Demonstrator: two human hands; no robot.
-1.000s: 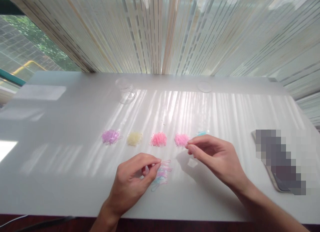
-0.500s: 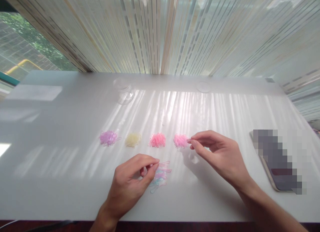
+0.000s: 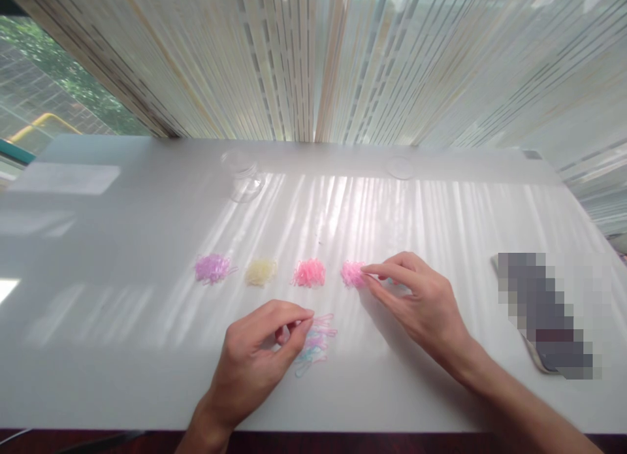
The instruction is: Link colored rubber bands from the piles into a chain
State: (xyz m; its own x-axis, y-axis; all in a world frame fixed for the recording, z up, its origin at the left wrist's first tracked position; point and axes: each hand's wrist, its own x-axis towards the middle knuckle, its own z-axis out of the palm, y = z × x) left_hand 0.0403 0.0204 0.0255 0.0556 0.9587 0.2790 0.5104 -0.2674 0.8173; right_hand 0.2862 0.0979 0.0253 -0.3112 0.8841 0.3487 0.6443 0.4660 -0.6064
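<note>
Four-colour heaps of small elastic bands lie in a row on the white table: purple [image 3: 213,269], pale yellow [image 3: 260,272], coral pink [image 3: 309,272] and light pink [image 3: 353,274]. A bit of light blue bands [image 3: 398,284] shows behind my right hand [image 3: 414,300]. The thumb and index finger of that hand are closed at the right edge of the light pink heap; whatever is between them is too small to see. Nearer me, my left hand [image 3: 267,349] has its fingertips pinched at a loose mixed heap of bands [image 3: 317,343], partly covering it. Anything in that pinch is hidden.
A clear jar [image 3: 243,178] stands at the back left, and a clear round lid [image 3: 400,167] lies at the back right. On the right is a phone [image 3: 543,317], partly blurred out. String curtains [image 3: 313,62] hang along the table's far edge.
My right hand has moved slightly left, its fingertips now over the edge of the light pink heap, and light blue bands show behind it. My left hand is almost still.
</note>
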